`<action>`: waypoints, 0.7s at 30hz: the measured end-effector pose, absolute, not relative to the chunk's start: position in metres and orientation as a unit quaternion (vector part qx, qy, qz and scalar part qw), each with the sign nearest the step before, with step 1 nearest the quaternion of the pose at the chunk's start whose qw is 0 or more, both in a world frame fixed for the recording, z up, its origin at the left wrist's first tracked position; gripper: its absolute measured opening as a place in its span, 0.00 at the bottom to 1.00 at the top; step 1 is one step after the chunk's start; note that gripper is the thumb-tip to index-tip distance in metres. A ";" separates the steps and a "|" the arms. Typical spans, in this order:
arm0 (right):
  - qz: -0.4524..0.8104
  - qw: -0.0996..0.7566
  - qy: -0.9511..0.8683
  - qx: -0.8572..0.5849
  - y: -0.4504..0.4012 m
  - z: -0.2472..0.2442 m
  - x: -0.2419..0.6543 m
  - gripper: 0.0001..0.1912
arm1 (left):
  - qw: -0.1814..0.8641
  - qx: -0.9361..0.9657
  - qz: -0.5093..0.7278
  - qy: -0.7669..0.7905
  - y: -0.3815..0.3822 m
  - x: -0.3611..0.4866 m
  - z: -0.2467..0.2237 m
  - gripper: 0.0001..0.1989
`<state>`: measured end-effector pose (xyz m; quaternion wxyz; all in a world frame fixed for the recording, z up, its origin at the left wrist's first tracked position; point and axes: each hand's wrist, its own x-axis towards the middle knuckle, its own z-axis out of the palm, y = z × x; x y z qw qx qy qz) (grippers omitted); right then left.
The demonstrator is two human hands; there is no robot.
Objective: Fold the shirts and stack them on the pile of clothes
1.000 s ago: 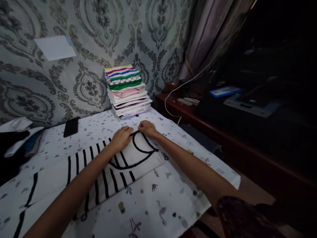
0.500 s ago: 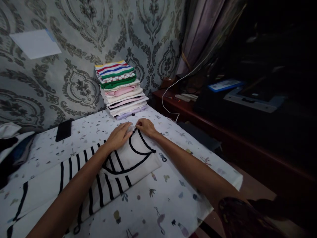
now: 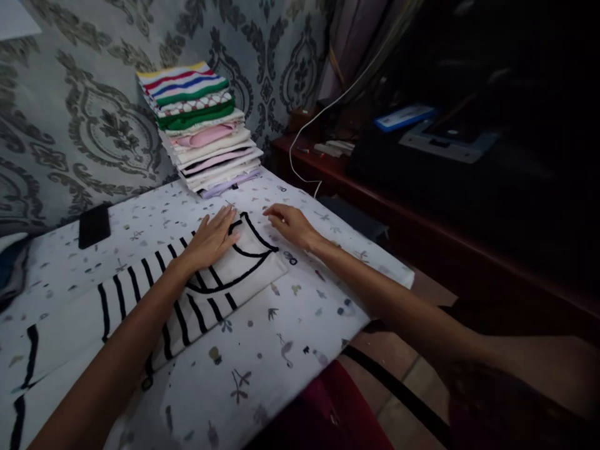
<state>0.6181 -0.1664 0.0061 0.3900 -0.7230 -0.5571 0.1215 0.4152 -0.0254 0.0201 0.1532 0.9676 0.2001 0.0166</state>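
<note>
A white garment with black stripes and black-edged neckline lies folded lengthwise on a patterned white sheet. My left hand rests flat on the garment beside the neckline, its fingers stretched out. To the right of the neckline, my right hand hovers just above the sheet with bent fingers, the thumb apart from them and nothing held. Beyond both hands stands a tall stack of folded clothes, with a striped multicolored piece on top.
A black phone-like object lies at the back left. Dark clothes sit at the left edge. On the right is a red-brown wooden surface with a white cable and a blue-and-white item.
My right hand has let go of the garment's neckline edge and moved off to the right. My left hand has flattened on the cloth. The view has tilted down and shifted right.
</note>
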 end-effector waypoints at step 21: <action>0.018 0.282 -0.582 -0.762 -0.252 0.002 0.556 0.16 | 0.133 0.826 0.134 0.532 -0.074 0.106 0.036 0.35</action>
